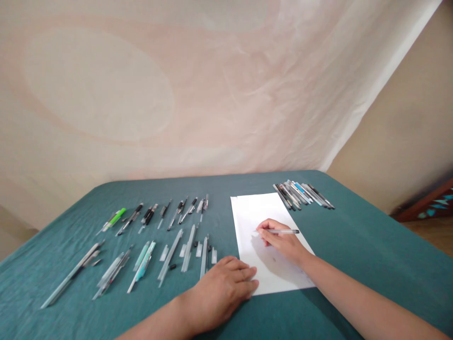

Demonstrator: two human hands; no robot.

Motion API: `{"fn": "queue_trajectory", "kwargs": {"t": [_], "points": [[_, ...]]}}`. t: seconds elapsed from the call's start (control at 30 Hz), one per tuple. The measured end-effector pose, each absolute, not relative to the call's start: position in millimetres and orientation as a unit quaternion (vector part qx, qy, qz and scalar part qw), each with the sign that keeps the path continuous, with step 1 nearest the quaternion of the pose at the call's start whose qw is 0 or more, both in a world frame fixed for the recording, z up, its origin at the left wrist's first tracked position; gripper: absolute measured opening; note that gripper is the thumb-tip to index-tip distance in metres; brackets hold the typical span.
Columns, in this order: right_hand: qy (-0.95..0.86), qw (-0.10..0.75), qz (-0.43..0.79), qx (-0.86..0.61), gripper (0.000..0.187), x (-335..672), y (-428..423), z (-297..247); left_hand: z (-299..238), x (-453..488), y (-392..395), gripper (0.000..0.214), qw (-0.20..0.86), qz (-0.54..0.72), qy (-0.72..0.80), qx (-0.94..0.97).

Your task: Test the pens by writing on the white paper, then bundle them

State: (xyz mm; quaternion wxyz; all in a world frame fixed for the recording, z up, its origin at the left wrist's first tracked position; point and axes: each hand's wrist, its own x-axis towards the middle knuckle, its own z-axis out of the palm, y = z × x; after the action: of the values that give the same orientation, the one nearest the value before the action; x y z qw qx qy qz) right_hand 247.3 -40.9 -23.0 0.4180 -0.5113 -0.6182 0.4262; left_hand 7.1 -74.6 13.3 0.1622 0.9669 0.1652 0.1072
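A pen (283, 231) with a clear barrel and a dark end is pinched in my right hand (275, 237), its tip end over the white sheet of paper (262, 208). The side of that hand rests on the paper and casts a shadow there. My left hand (228, 285) lies palm down at the sheet's lower left edge, fingers stretched out and fingertips on the paper. Just beyond the left wrist lies a clear pen barrel (204, 259), its near end hidden by the hand.
Groups of pen parts, including a green pen (115, 218) and turquoise barrels (144, 269), lie in two rows on the left of the green tablecloth (339, 264). A cluster of pens (300, 194) sits beyond the paper on the right. A pale sheet (212, 94) hangs behind the table.
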Motion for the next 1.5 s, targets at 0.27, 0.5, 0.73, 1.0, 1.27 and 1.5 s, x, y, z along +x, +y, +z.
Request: {"fn": "queue_trajectory", "kwargs": {"t": [0.27,0.5,0.73,1.0,1.27,1.5], "points": [[-0.607,0.422,0.422,-0.525,0.021,247.1,-41.7,-24.7,10.2,7.1,-73.9,0.032,0.158,0.110,0.164,0.968],[-0.607,0.420,0.413,-0.532,0.016,247.5,-41.0,-26.6,12.0,7.0,-73.7,0.032,0.158,0.092,0.165,0.969],[-0.613,0.415,0.422,-0.523,0.016,247.9,-41.2,-25.5,12.6,6.8,-74.9,0.032,0.160,0.094,0.167,0.968],[-0.614,0.412,0.422,-0.525,0.015,248.0,-41.0,-25.5,12.6,7.1,-73.9,0.031,0.157,0.099,0.166,0.968],[-0.606,0.411,0.418,-0.538,0.011,248.1,-40.0,-28.8,14.6,6.7,-74.1,0.032,0.158,0.087,0.162,0.970],[-0.610,0.402,0.406,-0.549,0.009,247.2,-41.1,-24.9,13.4,6.1,-74.0,0.033,0.156,0.084,0.162,0.971]]}}
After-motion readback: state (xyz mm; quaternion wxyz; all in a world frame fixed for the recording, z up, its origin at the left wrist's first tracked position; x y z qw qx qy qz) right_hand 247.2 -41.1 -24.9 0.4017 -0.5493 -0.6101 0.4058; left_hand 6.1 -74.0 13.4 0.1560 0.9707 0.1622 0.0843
